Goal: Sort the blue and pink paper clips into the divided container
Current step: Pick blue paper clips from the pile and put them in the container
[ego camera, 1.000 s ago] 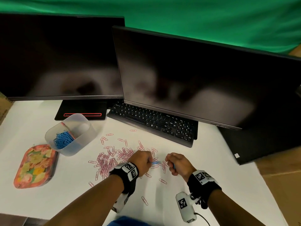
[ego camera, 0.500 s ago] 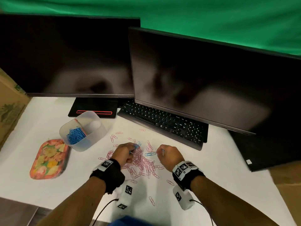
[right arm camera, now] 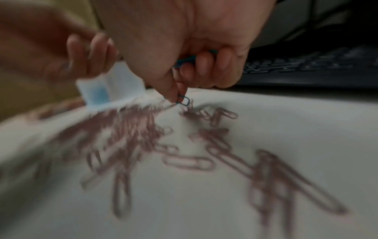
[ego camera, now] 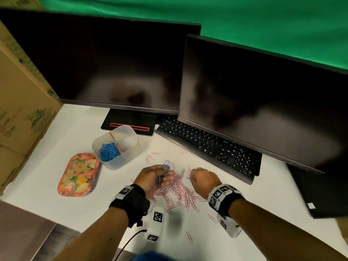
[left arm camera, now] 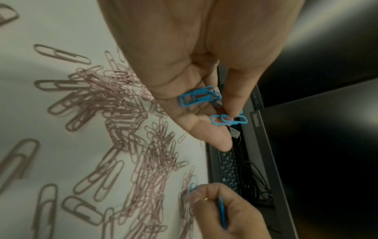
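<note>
A heap of pink paper clips (ego camera: 177, 187) (left arm camera: 131, 122) (right arm camera: 126, 132) lies on the white desk (ego camera: 56, 196) between my hands. My left hand (ego camera: 154, 178) (left arm camera: 204, 103) hovers over its left side and pinches several blue paper clips (ego camera: 164, 171) (left arm camera: 199, 97). My right hand (ego camera: 202, 178) (right arm camera: 178, 95) is at the heap's right edge, pinching one blue clip (right arm camera: 183, 100) off the pile, with another blue clip (left arm camera: 222, 211) tucked in its curled fingers. The translucent divided container (ego camera: 120, 146) stands to the far left; its near compartment holds blue clips (ego camera: 109, 151), the far one looks nearly empty.
A floral tin tray (ego camera: 79, 175) lies left of the container. A black keyboard (ego camera: 207, 146) and two dark monitors (ego camera: 263, 102) stand behind the clips. A cardboard box (ego camera: 20, 102) borders the desk on the left. A few stray pink clips (ego camera: 189, 237) lie near the front edge.
My left hand has lifted slightly leftward, its blue clips now fanned out in view. My right hand has stayed at the heap and now pinches a blue clip. The head camera swung left.
</note>
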A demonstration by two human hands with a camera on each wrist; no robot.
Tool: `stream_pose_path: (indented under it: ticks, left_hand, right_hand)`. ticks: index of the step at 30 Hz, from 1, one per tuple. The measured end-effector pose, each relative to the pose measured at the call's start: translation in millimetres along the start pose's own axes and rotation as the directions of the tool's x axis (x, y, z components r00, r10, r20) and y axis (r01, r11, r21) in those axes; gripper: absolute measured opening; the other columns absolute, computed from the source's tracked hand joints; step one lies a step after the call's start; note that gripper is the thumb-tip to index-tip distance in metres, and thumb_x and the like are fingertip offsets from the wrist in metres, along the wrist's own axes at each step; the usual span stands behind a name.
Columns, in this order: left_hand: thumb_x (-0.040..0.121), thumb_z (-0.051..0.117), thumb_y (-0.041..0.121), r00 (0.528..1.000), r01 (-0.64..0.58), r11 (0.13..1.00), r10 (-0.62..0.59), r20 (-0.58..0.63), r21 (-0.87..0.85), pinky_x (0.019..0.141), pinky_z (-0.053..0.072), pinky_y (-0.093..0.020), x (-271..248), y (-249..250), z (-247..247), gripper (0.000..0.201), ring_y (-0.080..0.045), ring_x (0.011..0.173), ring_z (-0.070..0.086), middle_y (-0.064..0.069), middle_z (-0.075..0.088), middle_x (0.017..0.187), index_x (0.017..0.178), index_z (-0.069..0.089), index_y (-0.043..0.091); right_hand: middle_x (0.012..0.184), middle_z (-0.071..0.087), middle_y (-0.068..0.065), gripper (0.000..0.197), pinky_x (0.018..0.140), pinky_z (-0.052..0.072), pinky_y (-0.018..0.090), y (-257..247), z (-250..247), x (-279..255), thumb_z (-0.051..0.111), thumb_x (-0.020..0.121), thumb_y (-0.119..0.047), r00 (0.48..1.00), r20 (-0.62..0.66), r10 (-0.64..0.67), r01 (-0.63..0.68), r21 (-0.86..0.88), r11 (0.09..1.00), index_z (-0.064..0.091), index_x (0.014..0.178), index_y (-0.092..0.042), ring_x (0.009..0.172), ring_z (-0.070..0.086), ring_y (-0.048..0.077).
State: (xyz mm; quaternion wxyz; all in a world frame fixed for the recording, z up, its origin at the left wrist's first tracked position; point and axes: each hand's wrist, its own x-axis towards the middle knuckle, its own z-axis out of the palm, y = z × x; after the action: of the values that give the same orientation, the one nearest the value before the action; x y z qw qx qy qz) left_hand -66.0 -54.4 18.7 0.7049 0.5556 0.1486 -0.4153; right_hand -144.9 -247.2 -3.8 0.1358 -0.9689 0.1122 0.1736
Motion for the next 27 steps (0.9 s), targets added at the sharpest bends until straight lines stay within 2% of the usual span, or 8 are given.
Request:
stream_pose_path:
  ticks: [2,6,9,12,17,22,24,27]
  left_hand:
    - [0.091,0.060,0.012,1.000,0.008,0.999,-0.008,0.010,-0.032,0.059,0.054,-0.028,0,2,-2,0.024,-0.027,0.081,0.069,-0.020,0.070,0.097,0.110,0.061,-0.002]
    - [0.097,0.047,0.018,0.998,0.050,0.989,-0.044,0.047,-0.140,0.058,0.056,-0.025,-4,9,-1,0.024,-0.021,0.070,0.071,-0.015,0.072,0.089,0.101,0.064,0.002]
    - [0.099,0.042,0.025,0.996,0.070,0.974,-0.057,0.066,-0.215,0.056,0.057,-0.026,-9,21,-7,0.031,-0.021,0.070,0.071,-0.016,0.071,0.088,0.098,0.063,0.002]
    - [0.099,0.042,0.031,0.998,0.029,0.960,-0.011,0.066,-0.279,0.063,0.058,-0.029,-16,38,-22,0.038,-0.024,0.075,0.072,-0.019,0.071,0.094,0.102,0.064,0.001]
    - [0.100,0.038,0.038,0.989,-0.131,0.924,0.096,-0.113,-0.360,0.089,0.051,-0.038,-27,81,-71,0.044,-0.029,0.091,0.066,-0.019,0.068,0.096,0.106,0.061,0.000]
    - [0.099,0.038,0.037,0.945,-0.164,0.941,0.064,-0.320,-0.295,0.069,0.047,-0.033,-25,126,-109,0.034,-0.024,0.072,0.055,-0.017,0.055,0.086,0.093,0.053,0.007]
    - [0.097,0.043,0.039,0.934,-0.118,0.965,0.027,-0.357,-0.236,0.076,0.047,-0.038,-17,136,-113,0.035,-0.029,0.092,0.059,-0.019,0.056,0.108,0.108,0.054,0.008]
    - [0.097,0.044,0.034,0.914,-0.099,0.982,0.024,-0.406,-0.163,0.100,0.040,-0.045,-12,146,-111,0.045,-0.035,0.129,0.045,-0.016,0.045,0.141,0.136,0.045,0.011]
  right_hand:
    - [0.101,0.064,0.008,0.017,0.079,0.050,0.031,2,-2,0,0.050,0.093,-0.026,0.994,-0.057,0.096,-0.073,0.313,0.947,0.063,0.097,-0.015,0.091,0.063,0.026]
    - [0.072,0.059,0.003,0.015,0.047,0.037,0.019,-12,-15,7,0.057,0.091,-0.017,0.979,0.097,0.182,-0.187,0.787,0.588,0.064,0.078,-0.013,0.055,0.049,0.011]
    - [0.065,0.049,0.003,0.024,0.039,0.021,0.014,-36,-28,16,0.055,0.090,-0.009,0.975,0.178,0.130,-0.212,0.918,0.336,0.056,0.067,-0.016,0.039,0.030,0.008]
    - [0.063,0.048,0.005,0.025,0.038,0.020,0.014,-73,-45,29,0.053,0.092,-0.005,0.982,0.184,0.050,-0.191,0.951,0.244,0.055,0.068,-0.013,0.037,0.029,0.009]
    - [0.060,0.053,0.006,0.016,0.038,0.037,0.023,-155,-67,67,0.053,0.092,-0.007,0.988,0.133,-0.081,-0.092,0.919,0.383,0.059,0.078,-0.010,0.042,0.048,0.015]
    - [0.062,0.054,0.011,0.020,0.042,0.048,0.023,-234,-84,104,0.045,0.095,-0.006,0.963,0.218,-0.156,-0.086,0.801,0.592,0.057,0.079,-0.007,0.039,0.054,0.013]
    - [0.074,0.065,0.014,0.019,0.052,0.055,0.027,-248,-82,121,0.048,0.092,-0.010,0.965,0.217,-0.148,-0.049,0.702,0.711,0.065,0.090,-0.002,0.052,0.060,0.016]
    - [0.085,0.062,0.011,0.026,0.050,0.052,0.024,-255,-84,132,0.050,0.090,-0.012,0.961,0.203,-0.189,0.022,0.621,0.783,0.065,0.106,0.002,0.059,0.058,0.015]
